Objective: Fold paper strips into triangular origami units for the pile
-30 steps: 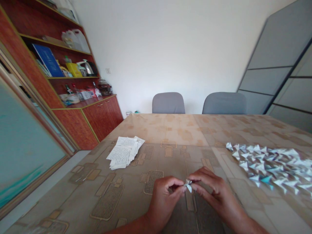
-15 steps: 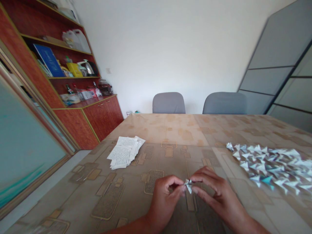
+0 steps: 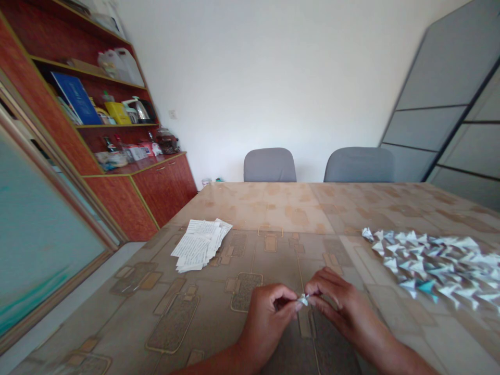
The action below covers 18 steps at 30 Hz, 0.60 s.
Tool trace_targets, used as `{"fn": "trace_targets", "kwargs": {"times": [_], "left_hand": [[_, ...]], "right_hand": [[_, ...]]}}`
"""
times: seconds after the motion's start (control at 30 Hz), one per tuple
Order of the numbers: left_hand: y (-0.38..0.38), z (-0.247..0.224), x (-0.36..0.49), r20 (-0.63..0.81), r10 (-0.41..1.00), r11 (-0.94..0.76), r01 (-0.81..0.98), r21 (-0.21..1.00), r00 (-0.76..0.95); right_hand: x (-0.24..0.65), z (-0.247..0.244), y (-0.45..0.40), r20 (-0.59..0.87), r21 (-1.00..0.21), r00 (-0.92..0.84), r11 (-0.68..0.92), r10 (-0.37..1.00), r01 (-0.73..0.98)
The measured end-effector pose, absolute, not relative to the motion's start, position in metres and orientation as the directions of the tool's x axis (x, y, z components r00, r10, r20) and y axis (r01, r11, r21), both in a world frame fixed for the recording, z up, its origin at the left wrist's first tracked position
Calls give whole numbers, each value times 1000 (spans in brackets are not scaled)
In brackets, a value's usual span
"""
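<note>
Between my two hands, over the near part of the table, is a small folded paper piece [image 3: 303, 299], whitish with grey print. My left hand [image 3: 269, 315] pinches its left side between thumb and forefinger. From the other side, my right hand [image 3: 339, 299] pinches its right edge with thumb and fingertips. Much of the piece is covered by the fingertips. Rows of folded paper cranes [image 3: 429, 263] stand on the table to the right, one of them teal. A loose stack of printed paper slips [image 3: 201, 245] lies to the left.
The table [image 3: 219, 203] has a patterned cover. Two grey chairs [image 3: 269, 165] [image 3: 359, 165] stand at its far side. A red-brown cabinet [image 3: 156, 182] with filled shelves is at the left, beside a sliding door [image 3: 42, 245].
The paper piece has turned between my fingers, and less of it shows. My right fingertips have closed in on its right edge. The cranes and the slips stay where they were.
</note>
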<state>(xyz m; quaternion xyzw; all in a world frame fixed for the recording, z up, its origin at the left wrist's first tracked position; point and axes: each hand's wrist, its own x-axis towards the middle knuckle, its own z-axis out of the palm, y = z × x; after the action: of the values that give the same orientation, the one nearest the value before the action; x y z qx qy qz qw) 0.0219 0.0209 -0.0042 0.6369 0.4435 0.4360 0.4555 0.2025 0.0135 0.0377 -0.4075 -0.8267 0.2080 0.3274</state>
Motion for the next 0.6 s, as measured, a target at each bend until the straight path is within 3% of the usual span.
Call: {"fn": "trace_targets", "kwargs": {"times": [0.3, 0.6], "left_hand": [[25, 2, 14, 137, 940, -284, 496, 821, 312], [28, 4, 9, 158, 934, -304, 479, 824, 320]], "right_hand": [[211, 27, 21, 343, -588, -463, 571, 817, 572], [212, 11, 26, 294, -552, -471, 550, 831, 626]]}}
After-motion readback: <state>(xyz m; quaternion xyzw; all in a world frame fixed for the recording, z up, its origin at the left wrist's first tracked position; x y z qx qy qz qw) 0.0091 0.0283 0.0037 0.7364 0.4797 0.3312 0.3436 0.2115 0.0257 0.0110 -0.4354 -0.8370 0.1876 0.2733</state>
